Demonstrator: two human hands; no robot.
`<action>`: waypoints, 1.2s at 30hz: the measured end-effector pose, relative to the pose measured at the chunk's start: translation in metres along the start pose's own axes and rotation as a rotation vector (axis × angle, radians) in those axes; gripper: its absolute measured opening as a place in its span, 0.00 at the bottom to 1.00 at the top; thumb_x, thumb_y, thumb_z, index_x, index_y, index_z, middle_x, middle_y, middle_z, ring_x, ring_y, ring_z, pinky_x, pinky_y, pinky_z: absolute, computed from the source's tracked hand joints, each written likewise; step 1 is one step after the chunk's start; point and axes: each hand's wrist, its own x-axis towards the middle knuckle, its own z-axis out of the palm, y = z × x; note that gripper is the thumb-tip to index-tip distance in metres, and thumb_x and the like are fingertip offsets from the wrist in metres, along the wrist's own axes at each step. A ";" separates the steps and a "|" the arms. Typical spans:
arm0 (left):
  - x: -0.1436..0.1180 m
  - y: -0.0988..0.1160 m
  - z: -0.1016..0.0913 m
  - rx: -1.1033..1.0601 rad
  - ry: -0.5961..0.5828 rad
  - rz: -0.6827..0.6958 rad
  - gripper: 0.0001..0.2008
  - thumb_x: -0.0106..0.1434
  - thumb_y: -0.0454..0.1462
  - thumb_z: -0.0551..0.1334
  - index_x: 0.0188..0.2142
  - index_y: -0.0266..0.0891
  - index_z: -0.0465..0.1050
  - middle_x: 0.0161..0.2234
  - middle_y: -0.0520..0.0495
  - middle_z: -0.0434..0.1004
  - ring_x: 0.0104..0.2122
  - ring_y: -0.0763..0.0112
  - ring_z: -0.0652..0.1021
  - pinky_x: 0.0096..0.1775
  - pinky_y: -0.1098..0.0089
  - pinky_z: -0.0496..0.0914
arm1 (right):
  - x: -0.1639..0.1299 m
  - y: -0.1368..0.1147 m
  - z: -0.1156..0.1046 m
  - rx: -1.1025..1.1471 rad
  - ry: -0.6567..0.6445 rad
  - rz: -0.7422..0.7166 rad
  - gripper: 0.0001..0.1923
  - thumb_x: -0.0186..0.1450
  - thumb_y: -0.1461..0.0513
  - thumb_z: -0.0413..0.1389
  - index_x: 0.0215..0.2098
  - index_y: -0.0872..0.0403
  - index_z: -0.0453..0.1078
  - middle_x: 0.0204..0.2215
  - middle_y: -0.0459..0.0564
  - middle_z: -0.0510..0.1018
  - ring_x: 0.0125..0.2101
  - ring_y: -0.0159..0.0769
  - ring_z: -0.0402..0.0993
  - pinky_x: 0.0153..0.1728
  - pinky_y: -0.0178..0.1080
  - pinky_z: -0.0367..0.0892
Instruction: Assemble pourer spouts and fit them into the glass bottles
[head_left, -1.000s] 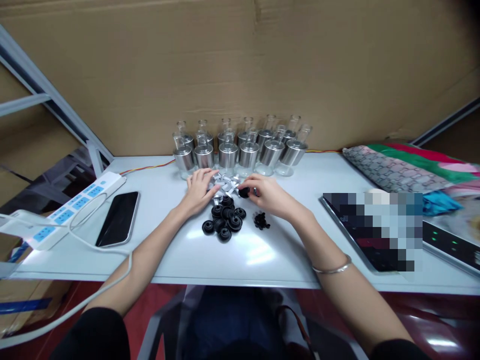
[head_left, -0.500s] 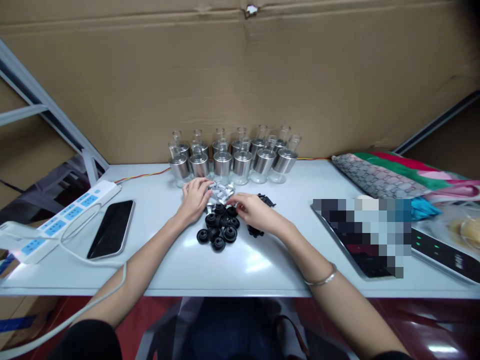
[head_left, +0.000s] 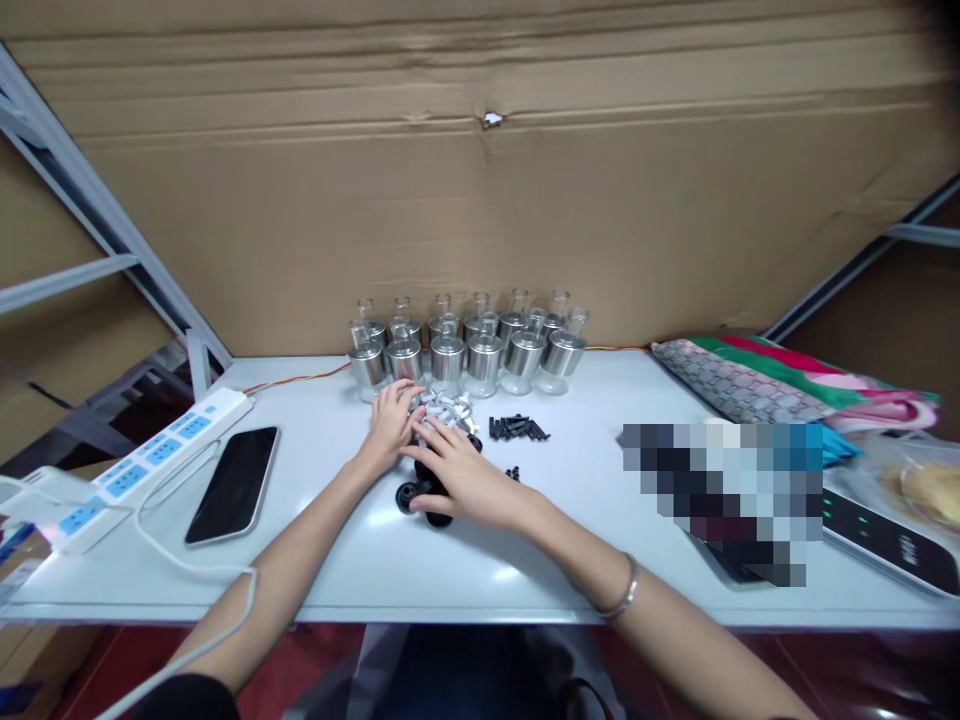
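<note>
My right hand (head_left: 463, 472) lies spread over a heap of round black caps (head_left: 407, 496), covering most of them. Its fingertips come close to my left hand (head_left: 391, 424), which rests with fingers apart at the left side of a pile of grey-white plastic pieces (head_left: 450, 404). Neither hand has anything visibly gripped. Right of the grey-white pile lies a small group of short black sticks (head_left: 517, 428). A few small black pieces (head_left: 513, 473) show just beyond my right wrist.
Two rows of glass bottles with metal bands (head_left: 448, 358) stand along the cardboard wall (head_left: 375, 220). On the left are a phone (head_left: 234, 485) and a white power strip (head_left: 150, 470) with a cable. Folded cloth (head_left: 780, 385) and a black-topped device (head_left: 885, 540) lie at the right.
My right hand has moved left from the edge of the black caps to over them, its fingers going from pinched to spread. My left hand stays by the grey-white pieces. The view has tilted up.
</note>
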 end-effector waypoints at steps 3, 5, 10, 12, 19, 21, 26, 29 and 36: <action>0.000 -0.002 0.002 0.000 0.012 -0.013 0.15 0.67 0.38 0.53 0.52 0.40 0.67 0.53 0.40 0.62 0.54 0.57 0.63 0.55 0.56 0.60 | 0.005 -0.005 0.003 -0.048 0.011 0.022 0.33 0.64 0.48 0.53 0.62 0.55 0.59 0.67 0.61 0.49 0.67 0.58 0.36 0.61 0.67 0.38; -0.001 -0.002 0.000 -0.002 0.011 -0.012 0.16 0.67 0.38 0.53 0.53 0.40 0.66 0.54 0.40 0.62 0.54 0.58 0.63 0.55 0.56 0.60 | 0.006 -0.007 0.004 -0.042 0.028 0.012 0.36 0.63 0.46 0.51 0.64 0.56 0.56 0.68 0.62 0.47 0.67 0.58 0.34 0.60 0.69 0.32; -0.003 0.003 -0.006 -0.020 0.016 -0.009 0.17 0.67 0.39 0.52 0.54 0.39 0.64 0.53 0.39 0.62 0.54 0.58 0.63 0.55 0.56 0.60 | 0.001 0.007 -0.006 0.249 0.108 -0.007 0.44 0.63 0.40 0.46 0.67 0.57 0.46 0.69 0.60 0.39 0.68 0.51 0.28 0.63 0.62 0.31; -0.003 0.005 -0.008 -0.026 0.015 -0.007 0.17 0.68 0.40 0.51 0.53 0.38 0.65 0.53 0.39 0.63 0.54 0.58 0.63 0.54 0.56 0.60 | -0.003 0.020 -0.013 0.419 0.239 0.021 0.36 0.67 0.42 0.40 0.65 0.54 0.53 0.68 0.58 0.48 0.68 0.47 0.36 0.64 0.57 0.40; -0.003 0.012 -0.012 -0.042 0.101 -0.033 0.18 0.68 0.43 0.51 0.54 0.39 0.63 0.54 0.39 0.61 0.55 0.56 0.63 0.57 0.53 0.58 | -0.005 0.051 -0.028 0.415 0.644 0.118 0.29 0.66 0.45 0.45 0.59 0.50 0.60 0.59 0.57 0.65 0.61 0.46 0.57 0.61 0.54 0.50; -0.001 0.011 -0.016 -0.088 0.275 -0.086 0.21 0.67 0.45 0.52 0.56 0.37 0.59 0.55 0.37 0.58 0.57 0.56 0.60 0.59 0.52 0.54 | -0.005 0.063 -0.032 0.362 0.813 0.179 0.37 0.64 0.42 0.45 0.65 0.49 0.49 0.66 0.57 0.50 0.67 0.48 0.41 0.63 0.58 0.40; 0.006 -0.012 -0.026 -0.392 0.470 -0.356 0.34 0.66 0.50 0.52 0.65 0.41 0.43 0.66 0.39 0.39 0.66 0.60 0.43 0.65 0.56 0.39 | -0.016 0.112 -0.056 0.588 1.146 0.498 0.47 0.60 0.36 0.42 0.69 0.47 0.32 0.69 0.50 0.28 0.68 0.45 0.21 0.62 0.61 0.27; 0.009 -0.028 -0.025 -0.558 0.305 -0.448 0.36 0.66 0.54 0.48 0.67 0.44 0.36 0.69 0.45 0.30 0.67 0.63 0.35 0.65 0.56 0.32 | -0.023 0.135 -0.067 0.849 1.273 0.617 0.43 0.62 0.37 0.38 0.68 0.45 0.35 0.70 0.45 0.28 0.67 0.37 0.17 0.63 0.56 0.24; 0.013 -0.041 -0.022 -0.672 0.192 -0.442 0.37 0.67 0.57 0.42 0.67 0.43 0.32 0.68 0.49 0.26 0.67 0.68 0.35 0.65 0.62 0.34 | -0.012 0.147 -0.059 1.043 1.185 0.581 0.42 0.62 0.36 0.29 0.60 0.49 0.60 0.60 0.54 0.65 0.63 0.39 0.56 0.60 0.48 0.55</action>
